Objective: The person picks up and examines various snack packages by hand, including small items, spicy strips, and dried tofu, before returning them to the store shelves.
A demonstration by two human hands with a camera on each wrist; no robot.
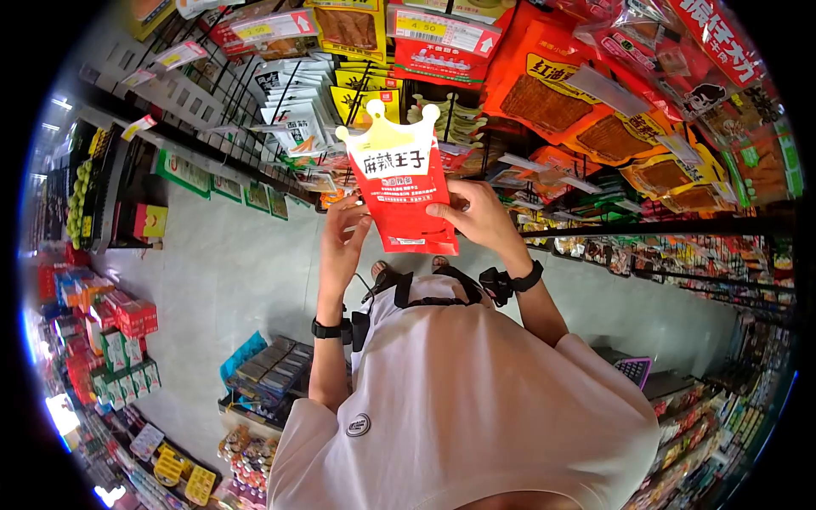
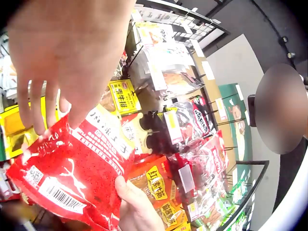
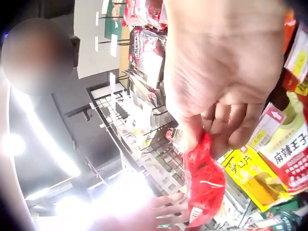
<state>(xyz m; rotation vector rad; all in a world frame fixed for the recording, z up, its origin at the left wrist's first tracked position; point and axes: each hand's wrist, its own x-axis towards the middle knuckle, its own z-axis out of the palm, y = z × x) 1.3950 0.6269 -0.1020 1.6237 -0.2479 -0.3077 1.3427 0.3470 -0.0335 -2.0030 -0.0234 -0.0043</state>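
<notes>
A red snack packet (image 1: 408, 204) with a white, crown-shaped top is held upright in front of the body, its printed front facing the head camera. My right hand (image 1: 480, 217) grips its right edge, thumb on the front and fingers behind; the right wrist view shows this hand (image 3: 226, 72) pinching the packet (image 3: 204, 183). At the left edge is my left hand (image 1: 344, 242), its fingers loosely bent. In the left wrist view that hand's (image 2: 67, 57) fingers lie at the packet's (image 2: 82, 168) upper edge; whether they press on it, I cannot tell.
Hanging racks hold orange packets (image 1: 544, 81), yellow packets (image 1: 365, 93) and white packets (image 1: 297, 110) beyond the hands. Red boxes (image 1: 132, 313) are stacked at the left. A crate of dark packs (image 1: 272, 370) stands on the grey floor (image 1: 195, 289) at lower left.
</notes>
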